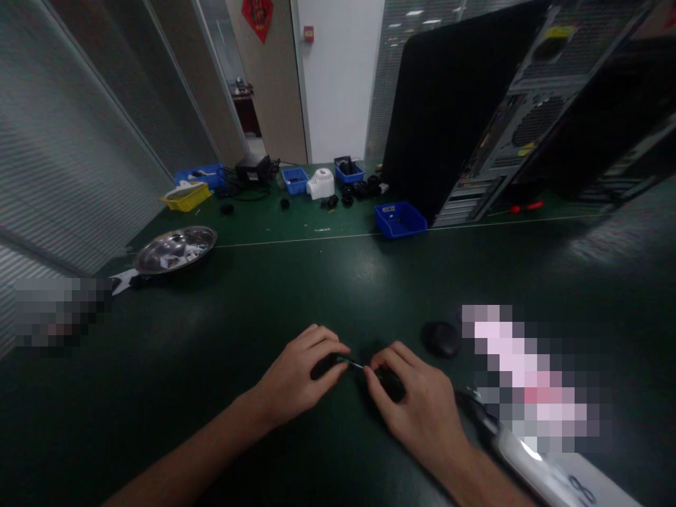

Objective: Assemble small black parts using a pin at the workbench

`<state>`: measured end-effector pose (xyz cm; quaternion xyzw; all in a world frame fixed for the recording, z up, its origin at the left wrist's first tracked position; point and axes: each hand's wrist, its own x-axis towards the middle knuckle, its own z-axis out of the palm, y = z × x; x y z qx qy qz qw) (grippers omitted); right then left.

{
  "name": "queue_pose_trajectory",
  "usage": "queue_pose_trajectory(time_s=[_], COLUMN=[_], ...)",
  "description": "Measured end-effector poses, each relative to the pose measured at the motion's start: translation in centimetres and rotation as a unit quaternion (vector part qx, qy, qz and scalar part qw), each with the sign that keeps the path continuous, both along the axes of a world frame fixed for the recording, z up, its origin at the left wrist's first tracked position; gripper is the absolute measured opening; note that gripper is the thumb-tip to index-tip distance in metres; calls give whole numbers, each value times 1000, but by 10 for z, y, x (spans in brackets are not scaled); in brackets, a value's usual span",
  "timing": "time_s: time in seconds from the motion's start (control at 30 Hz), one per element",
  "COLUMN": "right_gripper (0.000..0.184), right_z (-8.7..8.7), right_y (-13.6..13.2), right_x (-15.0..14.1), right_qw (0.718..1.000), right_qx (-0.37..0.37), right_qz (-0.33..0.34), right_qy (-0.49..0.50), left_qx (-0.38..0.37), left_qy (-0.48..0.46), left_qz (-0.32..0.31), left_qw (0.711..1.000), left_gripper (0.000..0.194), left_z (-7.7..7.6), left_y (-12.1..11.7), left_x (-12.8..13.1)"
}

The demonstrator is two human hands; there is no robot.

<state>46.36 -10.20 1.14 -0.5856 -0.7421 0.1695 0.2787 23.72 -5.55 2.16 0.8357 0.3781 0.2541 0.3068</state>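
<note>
My left hand (305,366) is closed, fingertips pinched at the left end of a thin strip with a pale edge and a greenish part (350,362); its exact kind is too small and blurred to tell. My right hand (415,401) curls in from the other side, thumb and forefinger closed at the strip's right end. Dark patches show inside both hands' curled fingers, and I cannot tell whether they are objects or shadow. A black computer mouse (442,339) lies on the green table just beyond my right hand.
A white device marked 8 (560,465) lies at lower right beside a blurred-out patch. At left stands a metal bowl (203,236) with small pieces. Farther back are a blue bin (401,229), a yellow tray (187,198), black parts (362,189) and an open computer case (454,105).
</note>
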Motion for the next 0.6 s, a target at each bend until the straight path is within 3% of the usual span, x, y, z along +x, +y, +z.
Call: queue_pose_trajectory(time_s=[0.33,0.6], right_gripper=[20,19], right_z=[2,1], right_y=[1,0], right_x=[0,0], right_qw=[999,999], right_qx=[11,10], right_qz=[33,53], right_qy=[21,-7], left_qx=[28,39], left_qy=[-26,-11], left_qz=[-45,-71], left_qw=[998,997], left_gripper=[24,27], left_z=[-16,-7], left_y=[5,2], left_x=[-5,-3])
